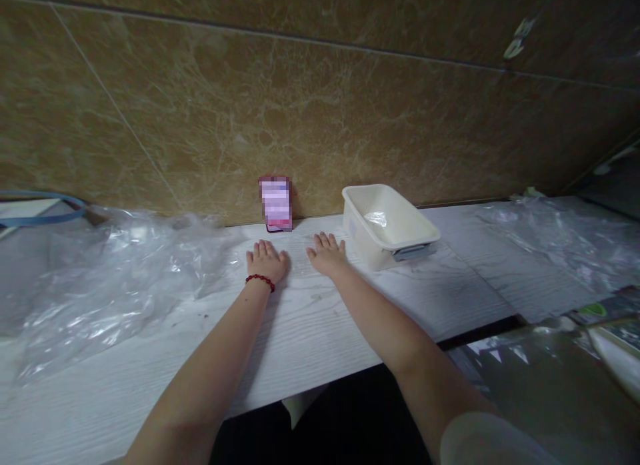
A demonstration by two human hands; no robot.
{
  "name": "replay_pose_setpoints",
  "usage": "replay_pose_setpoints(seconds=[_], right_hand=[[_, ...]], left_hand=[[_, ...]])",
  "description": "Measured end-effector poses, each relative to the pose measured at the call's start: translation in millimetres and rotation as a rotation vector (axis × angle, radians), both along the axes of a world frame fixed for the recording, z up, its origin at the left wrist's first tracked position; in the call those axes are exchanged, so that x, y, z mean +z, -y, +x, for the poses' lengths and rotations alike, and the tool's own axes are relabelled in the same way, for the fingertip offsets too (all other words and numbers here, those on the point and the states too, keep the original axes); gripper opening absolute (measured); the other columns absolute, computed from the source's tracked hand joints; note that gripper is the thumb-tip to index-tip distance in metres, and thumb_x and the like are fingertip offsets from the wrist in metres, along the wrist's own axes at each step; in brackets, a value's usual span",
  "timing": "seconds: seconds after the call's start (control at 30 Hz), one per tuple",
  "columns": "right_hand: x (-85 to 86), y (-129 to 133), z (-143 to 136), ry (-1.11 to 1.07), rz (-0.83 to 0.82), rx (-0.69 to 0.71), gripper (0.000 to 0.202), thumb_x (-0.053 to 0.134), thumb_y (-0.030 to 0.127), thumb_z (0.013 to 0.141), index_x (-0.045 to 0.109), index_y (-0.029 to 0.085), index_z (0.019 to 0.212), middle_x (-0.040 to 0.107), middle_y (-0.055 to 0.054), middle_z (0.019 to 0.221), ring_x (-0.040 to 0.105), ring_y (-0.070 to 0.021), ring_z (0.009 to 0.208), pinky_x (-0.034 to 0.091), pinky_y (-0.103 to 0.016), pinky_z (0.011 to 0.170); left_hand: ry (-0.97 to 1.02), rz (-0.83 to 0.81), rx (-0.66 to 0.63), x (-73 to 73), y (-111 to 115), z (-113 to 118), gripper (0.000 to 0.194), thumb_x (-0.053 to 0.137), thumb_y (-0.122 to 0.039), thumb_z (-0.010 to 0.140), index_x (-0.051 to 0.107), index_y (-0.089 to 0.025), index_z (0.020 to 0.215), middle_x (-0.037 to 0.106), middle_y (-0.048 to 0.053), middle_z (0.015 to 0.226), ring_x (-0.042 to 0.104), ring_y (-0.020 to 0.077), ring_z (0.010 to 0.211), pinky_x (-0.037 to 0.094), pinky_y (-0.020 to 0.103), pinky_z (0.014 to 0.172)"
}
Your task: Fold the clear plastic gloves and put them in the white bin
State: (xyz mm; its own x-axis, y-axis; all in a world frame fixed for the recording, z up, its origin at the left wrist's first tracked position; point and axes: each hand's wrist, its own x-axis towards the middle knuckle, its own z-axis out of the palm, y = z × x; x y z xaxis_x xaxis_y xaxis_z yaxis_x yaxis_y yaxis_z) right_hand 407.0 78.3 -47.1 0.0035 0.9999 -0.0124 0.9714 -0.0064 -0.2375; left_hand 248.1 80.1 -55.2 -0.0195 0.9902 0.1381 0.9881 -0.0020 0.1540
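My left hand point(267, 261) lies flat on the white wood-grain table point(305, 345), palm down with fingers stretched out, a red bead bracelet point(261, 278) around its wrist. Level with it, my right hand point(327, 253) also rests palm down, fingers spread, holding nothing. Just beyond the left hand a phone point(277, 203) with a blurred screen leans upright against the wall. To the right of my right hand, and apart from it, stands a cream plastic bin point(367, 235) with a grey latch point(415, 251) on its near end. A small shiny clear piece point(376, 219) lies inside the bin.
Crumpled clear plastic point(125, 278) covers the table's left side, beside a blue band point(45, 218). More clear plastic point(560, 235) lies at the far right. A brown marbled wall point(320, 118) rises behind the table. Plastic-covered items point(550, 371) sit lower at the right.
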Motion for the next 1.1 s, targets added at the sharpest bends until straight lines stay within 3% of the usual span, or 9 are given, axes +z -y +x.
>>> replay_pose_setpoints(seconds=[0.13, 0.23, 0.33, 0.47, 0.53, 0.67, 0.8, 0.93, 1.1], right_hand=[[6.7, -0.4, 5.0, -0.094, 0.096, -0.079, 0.055, 0.022, 0.039, 0.085, 0.024, 0.009, 0.131, 0.021, -0.013, 0.138, 0.012, -0.0254, 0.127, 0.013, -0.048, 0.099], [19.3, 3.6, 12.9, -0.174, 0.161, -0.097, 0.044, 0.028, 0.028, 0.085, 0.036, 0.008, 0.123, 0.041, -0.016, 0.125, 0.032, -0.0224, 0.119, 0.027, -0.037, 0.095], [33.8, 15.5, 24.8, -0.214, 0.180, 0.078, 0.031, 0.037, 0.025, 0.081, 0.050, 0.013, 0.107, 0.054, -0.011, 0.106, 0.048, -0.0178, 0.101, 0.035, -0.030, 0.086], [45.2, 39.1, 39.4, -0.187, 0.243, 0.447, 0.025, 0.055, 0.027, 0.072, 0.054, 0.018, 0.095, 0.053, -0.006, 0.100, 0.045, -0.0163, 0.101, 0.032, -0.030, 0.089], [45.9, 47.8, 43.1, -0.173, 0.239, 0.503, 0.031, 0.058, 0.026, 0.069, 0.052, 0.019, 0.098, 0.051, -0.005, 0.104, 0.041, -0.0170, 0.104, 0.030, -0.032, 0.090], [42.8, 52.6, 44.2, -0.118, 0.172, 0.439, 0.031, 0.058, 0.023, 0.068, 0.051, 0.020, 0.099, 0.050, -0.005, 0.104, 0.041, -0.0179, 0.102, 0.032, -0.034, 0.087], [40.3, 50.6, 43.7, -0.090, 0.121, 0.434, 0.037, 0.060, 0.025, 0.067, 0.050, 0.019, 0.102, 0.048, -0.007, 0.106, 0.042, -0.0181, 0.102, 0.033, -0.033, 0.087], [37.8, 49.4, 43.4, -0.113, 0.112, 0.403, 0.050, 0.059, 0.026, 0.068, 0.043, 0.018, 0.114, 0.044, -0.009, 0.112, 0.042, -0.0183, 0.104, 0.032, -0.033, 0.088], [32.2, 46.2, 39.2, -0.135, 0.151, 0.398, 0.050, 0.056, 0.017, 0.069, 0.041, 0.018, 0.117, 0.040, -0.009, 0.118, 0.039, -0.0174, 0.109, 0.030, -0.031, 0.092]], left_hand=[[0.112, 0.118, 0.029, 5.4, -1.9, -7.6, 0.058, 0.023, -0.033, 0.083, 0.026, 0.003, 0.128, 0.031, 0.024, 0.131, 0.026, 0.0287, 0.123, 0.023, 0.045, 0.097], [0.140, 0.167, -0.113, 19.3, 5.8, -10.4, 0.052, 0.024, -0.028, 0.084, 0.030, 0.000, 0.126, 0.034, 0.020, 0.132, 0.028, 0.0255, 0.123, 0.025, 0.041, 0.097], [0.079, 0.110, -0.365, 34.1, 25.4, -7.4, 0.042, 0.032, -0.028, 0.082, 0.047, -0.011, 0.117, 0.047, 0.012, 0.124, 0.041, 0.0208, 0.114, 0.026, 0.036, 0.099], [0.029, 0.021, -0.542, 38.1, 52.8, 1.3, 0.036, 0.038, -0.027, 0.079, 0.052, -0.019, 0.112, 0.051, 0.008, 0.120, 0.044, 0.0197, 0.112, 0.026, 0.039, 0.099], [0.013, 0.008, -0.580, 34.2, 58.9, 4.4, 0.036, 0.039, -0.026, 0.079, 0.051, -0.021, 0.113, 0.050, 0.007, 0.121, 0.041, 0.0214, 0.115, 0.024, 0.043, 0.099], [-0.007, -0.020, -0.593, 25.6, 56.6, 7.7, 0.037, 0.037, -0.029, 0.081, 0.051, -0.020, 0.114, 0.050, 0.007, 0.122, 0.039, 0.0228, 0.116, 0.023, 0.043, 0.099], [0.038, -0.031, -0.551, 19.6, 52.1, 9.8, 0.045, 0.034, -0.036, 0.082, 0.040, -0.021, 0.124, 0.042, 0.005, 0.129, 0.032, 0.0245, 0.121, 0.023, 0.042, 0.099], [0.096, -0.055, -0.495, 15.1, 51.1, 10.5, 0.052, 0.033, -0.040, 0.081, 0.035, -0.014, 0.127, 0.042, 0.008, 0.129, 0.030, 0.0239, 0.122, 0.023, 0.040, 0.099], [0.110, -0.071, -0.489, 13.0, 49.6, 9.5, 0.053, 0.033, -0.040, 0.081, 0.037, -0.014, 0.126, 0.043, 0.008, 0.128, 0.030, 0.0236, 0.122, 0.022, 0.039, 0.100]])
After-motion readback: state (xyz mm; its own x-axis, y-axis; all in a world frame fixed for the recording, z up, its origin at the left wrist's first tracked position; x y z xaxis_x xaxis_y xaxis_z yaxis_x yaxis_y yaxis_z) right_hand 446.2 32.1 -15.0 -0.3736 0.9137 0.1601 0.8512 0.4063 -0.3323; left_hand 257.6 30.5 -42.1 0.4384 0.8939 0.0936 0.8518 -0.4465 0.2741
